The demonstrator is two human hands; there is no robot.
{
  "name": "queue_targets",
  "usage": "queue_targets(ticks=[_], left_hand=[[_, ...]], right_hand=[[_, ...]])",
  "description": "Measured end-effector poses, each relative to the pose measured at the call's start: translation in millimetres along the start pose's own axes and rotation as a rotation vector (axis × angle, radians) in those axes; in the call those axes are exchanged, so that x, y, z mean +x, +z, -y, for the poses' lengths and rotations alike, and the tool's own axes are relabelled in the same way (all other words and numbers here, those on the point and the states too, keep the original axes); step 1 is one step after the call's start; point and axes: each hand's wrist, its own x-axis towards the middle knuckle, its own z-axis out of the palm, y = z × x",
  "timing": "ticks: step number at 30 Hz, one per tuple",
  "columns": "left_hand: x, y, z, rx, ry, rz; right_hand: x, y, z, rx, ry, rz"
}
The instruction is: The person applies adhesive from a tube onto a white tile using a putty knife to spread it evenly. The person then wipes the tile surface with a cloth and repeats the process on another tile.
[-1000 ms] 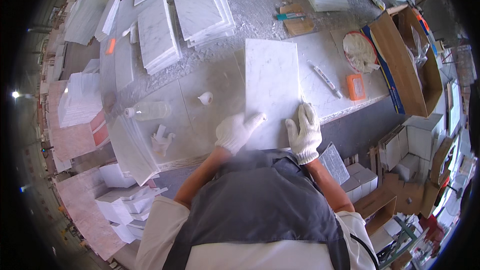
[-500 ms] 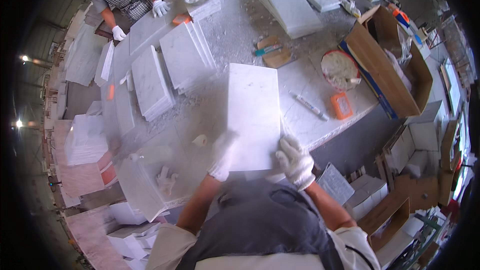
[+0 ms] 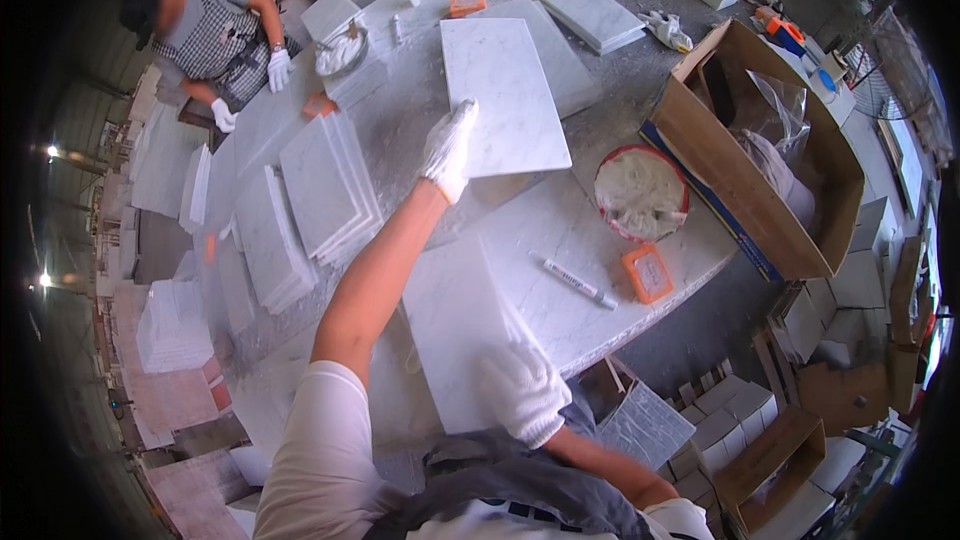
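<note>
My left hand (image 3: 452,148), in a white knitted glove, reaches far forward and grips a white marble tile (image 3: 512,90) by its left edge. That tile is held over another pale tile lying behind it. Close to my body, more tiles (image 3: 450,315) lie in a small pile on the table. My gloved right hand (image 3: 525,395) touches the right edge of this pile near my apron. Its fingers are smeared by motion, so their grip is unclear.
To the right are a marker (image 3: 580,283), an orange block (image 3: 648,273), a red-rimmed bowl of white paste (image 3: 642,192) and an open cardboard box (image 3: 780,170). Tile stacks (image 3: 325,185) stand on the left. A co-worker (image 3: 235,25) in white gloves is at the far left.
My left hand has carried the upper tile forward, away from my body. My right hand has come off it and moved left and nearer to me, onto the tiles left behind. My view has shifted.
</note>
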Motion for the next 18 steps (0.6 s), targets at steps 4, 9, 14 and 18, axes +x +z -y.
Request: queue_targets(ticks=[4, 9, 14, 18], left_hand=[[64, 44, 0, -0.048, -0.02, 0.01], [128, 73, 8, -0.072, -0.041, 0.016], [169, 85, 25, 0.015, 0.024, -0.055], [173, 78, 23, 0.426, 0.035, -0.194]], right_hand=[[-5, 0, -10, 0.089, 0.049, 0.119], [-7, 0, -17, 0.1, 0.029, 0.135], [-4, 0, -19, 0.091, 0.045, 0.122], [-3, -1, -19, 0.127, 0.037, 0.094]])
